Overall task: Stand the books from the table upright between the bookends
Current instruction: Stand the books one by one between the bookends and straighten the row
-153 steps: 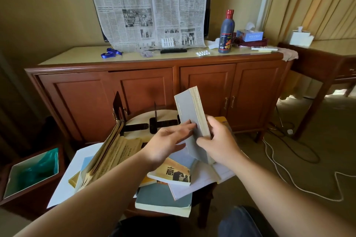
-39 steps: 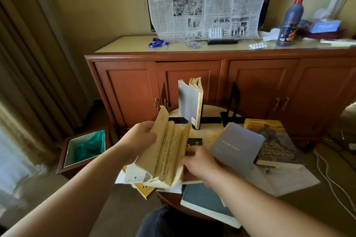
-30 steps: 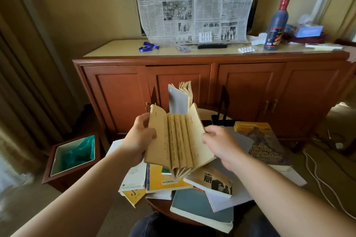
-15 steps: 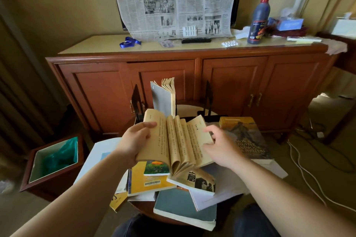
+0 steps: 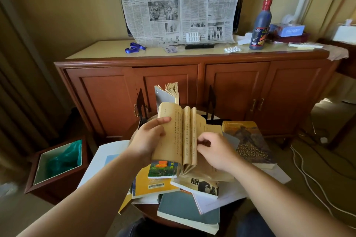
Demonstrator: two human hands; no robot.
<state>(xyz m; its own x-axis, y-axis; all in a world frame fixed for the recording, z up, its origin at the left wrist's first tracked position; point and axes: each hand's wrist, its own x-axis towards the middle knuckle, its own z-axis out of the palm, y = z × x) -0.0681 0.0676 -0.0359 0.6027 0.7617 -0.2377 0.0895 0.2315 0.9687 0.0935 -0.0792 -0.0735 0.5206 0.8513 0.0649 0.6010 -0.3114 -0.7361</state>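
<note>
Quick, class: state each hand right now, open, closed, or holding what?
Left hand: holding the yellowed book by its left side.
Right hand: fingers curled, pinching the book's pages.

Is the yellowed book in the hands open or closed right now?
Open. The yellowed book has its pages fanned apart in clumps; the left hand grips its left side and the right hand pinches pages.

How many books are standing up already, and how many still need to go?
One grey book stands between the bookends. The left hand and right hand hold a yellowed book, fanned open. At least five more lie on the table, including the writers' handbook.
</note>
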